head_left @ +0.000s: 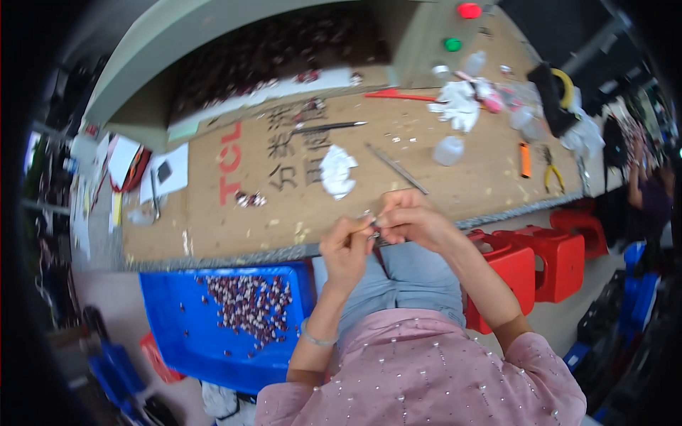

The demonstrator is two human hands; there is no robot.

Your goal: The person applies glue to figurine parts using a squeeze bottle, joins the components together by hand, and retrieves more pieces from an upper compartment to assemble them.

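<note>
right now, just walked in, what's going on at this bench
A person's left hand and right hand meet at the near edge of a cardboard-covered bench, fingertips pinching a small piece, too tiny and blurred to identify. Beyond them on the cardboard lie a crumpled white wad and a slim metal tool, neither held. To the person's left, below the bench top, a blue tub holds many dark-red and whitish bits.
</note>
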